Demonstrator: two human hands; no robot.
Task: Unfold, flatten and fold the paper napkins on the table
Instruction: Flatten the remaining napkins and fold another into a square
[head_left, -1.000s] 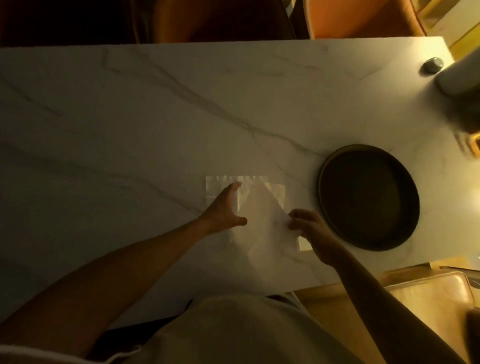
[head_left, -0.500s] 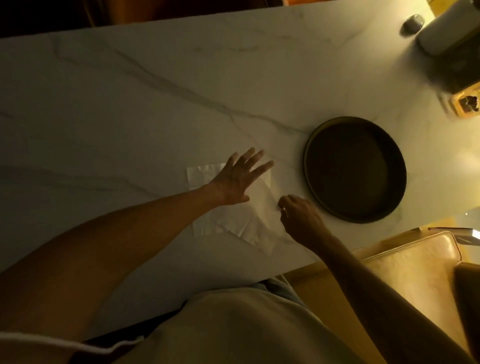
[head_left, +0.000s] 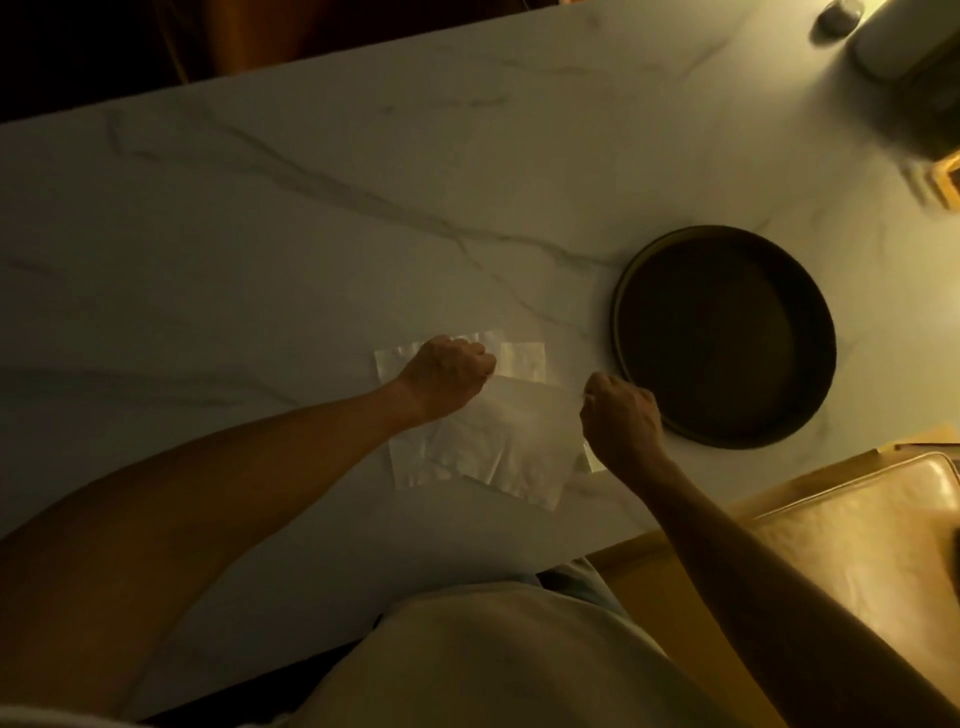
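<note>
With the napkins lying between and under both hands, the left hand curled on the top sheet's far corner and the right hand pinching its right corner, uneven pulling could tear the paper or drag the sheet beneath askew.

- Table: white marble look with grey veins, smooth, faint sheen.
- Napkins: thin white paper, matt, creased.
- Tray: dark, matt, smooth; material unclear.
- Seat: tan, leather-like, glossy, wrinkled.
</note>
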